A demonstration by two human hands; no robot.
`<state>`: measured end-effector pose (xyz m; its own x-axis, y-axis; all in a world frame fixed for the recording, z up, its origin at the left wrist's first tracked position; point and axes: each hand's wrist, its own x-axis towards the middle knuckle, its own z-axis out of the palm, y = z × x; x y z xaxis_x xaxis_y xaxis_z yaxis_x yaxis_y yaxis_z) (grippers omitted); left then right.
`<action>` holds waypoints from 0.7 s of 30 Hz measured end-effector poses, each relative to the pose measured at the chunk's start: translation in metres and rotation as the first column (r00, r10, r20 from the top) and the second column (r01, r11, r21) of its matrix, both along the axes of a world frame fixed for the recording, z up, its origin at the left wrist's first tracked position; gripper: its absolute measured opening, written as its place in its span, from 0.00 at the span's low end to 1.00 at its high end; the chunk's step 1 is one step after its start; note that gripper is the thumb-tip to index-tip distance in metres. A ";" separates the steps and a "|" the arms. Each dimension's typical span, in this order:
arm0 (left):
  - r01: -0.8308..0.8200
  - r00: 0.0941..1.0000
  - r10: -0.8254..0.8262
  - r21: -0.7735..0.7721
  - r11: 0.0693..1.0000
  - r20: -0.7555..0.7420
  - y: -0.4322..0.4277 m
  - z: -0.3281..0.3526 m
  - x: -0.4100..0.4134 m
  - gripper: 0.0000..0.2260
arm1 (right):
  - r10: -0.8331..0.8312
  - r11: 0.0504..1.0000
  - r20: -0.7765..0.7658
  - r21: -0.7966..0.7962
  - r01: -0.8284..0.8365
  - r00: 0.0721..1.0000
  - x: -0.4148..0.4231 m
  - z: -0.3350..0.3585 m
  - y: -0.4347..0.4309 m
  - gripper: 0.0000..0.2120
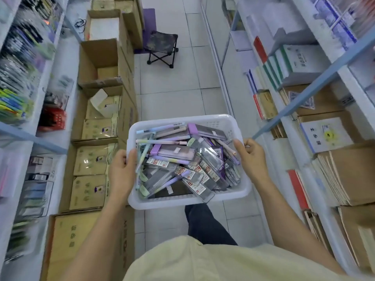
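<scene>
Head view: one white basket (172, 202) is being held between two hands, over the tiled floor (172, 98) of a shop aisle and in front of the body. Its left rim is being gripped by the left hand (121, 171), thumb hooked over the edge. Its right rim is being gripped by the right hand (251, 157), fingers curled. The basket is heaped with packaged pens (203, 171), too many to be counted.
</scene>
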<state>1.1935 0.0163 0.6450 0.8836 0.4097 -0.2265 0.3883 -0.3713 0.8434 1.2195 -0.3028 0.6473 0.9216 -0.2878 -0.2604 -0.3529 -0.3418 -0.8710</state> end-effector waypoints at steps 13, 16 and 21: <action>-0.016 1.000 0.015 0.048 0.999 0.027 0.029 0.006 0.321 0.21 | 0.019 0.999 0.020 -0.038 -0.018 1.000 0.327 0.000 0.031 0.15; 0.019 0.999 -0.021 0.053 0.998 0.036 0.038 0.010 0.399 0.20 | -0.007 1.000 0.028 -0.017 0.007 1.000 0.394 -0.004 0.039 0.21; 0.070 0.997 -0.072 0.053 0.996 0.036 0.042 0.014 0.533 0.23 | -0.045 0.999 0.011 -0.021 0.045 0.999 0.518 -0.006 0.039 0.18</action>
<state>1.7264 0.0581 0.6592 0.9183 0.3564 -0.1724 0.3278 -0.4403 0.8359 1.7374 -0.2639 0.6412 0.9102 -0.3347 -0.2438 -0.3589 -0.3440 -0.8677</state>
